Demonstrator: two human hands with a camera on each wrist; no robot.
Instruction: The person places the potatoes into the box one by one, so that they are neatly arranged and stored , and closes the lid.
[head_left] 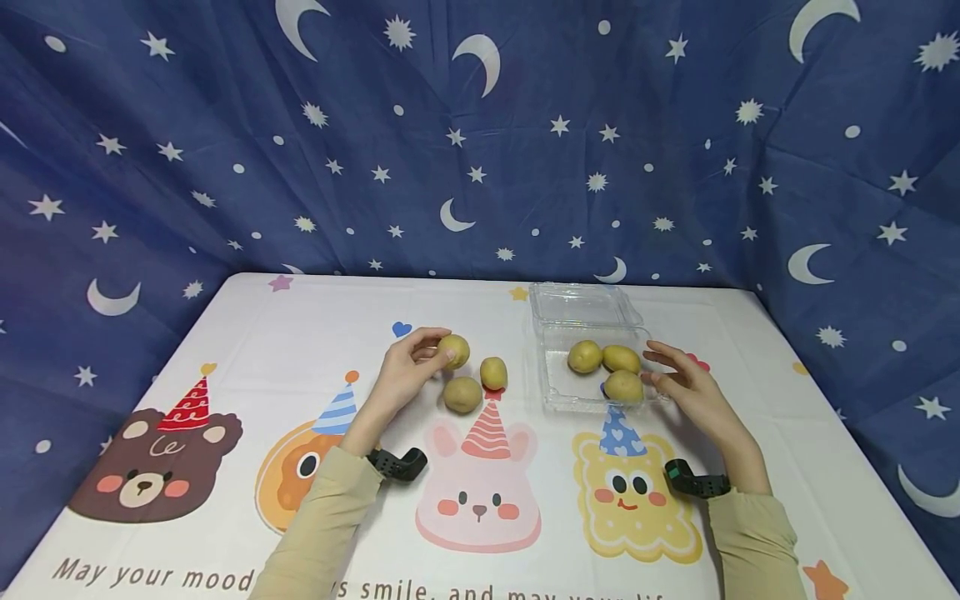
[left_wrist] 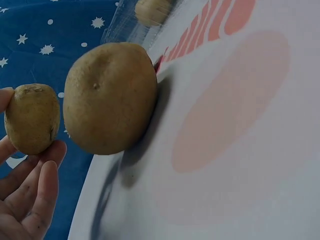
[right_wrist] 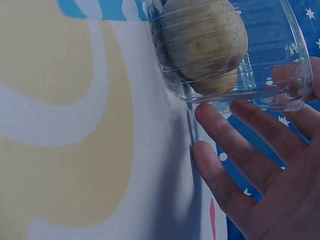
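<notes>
My left hand (head_left: 411,367) pinches a small potato (head_left: 454,352) between thumb and fingers, over the left of the table. Near it on the cloth are a rounder potato (head_left: 462,394) and a smaller potato (head_left: 493,373). In the left wrist view the held potato (left_wrist: 33,119) appears beside the large rounder one (left_wrist: 111,98). At the right side wall of a clear plastic box (head_left: 558,392), my right hand (head_left: 686,383) holds the rim, its other fingers (right_wrist: 235,145) spread outside. Inside the box lie three potatoes (head_left: 585,357).
The box's hinged lid (head_left: 585,305) lies folded back behind it. A white cloth (head_left: 262,333) printed with cartoon animals covers the table. Along the back hangs a blue curtain (head_left: 525,208) with stars and moons.
</notes>
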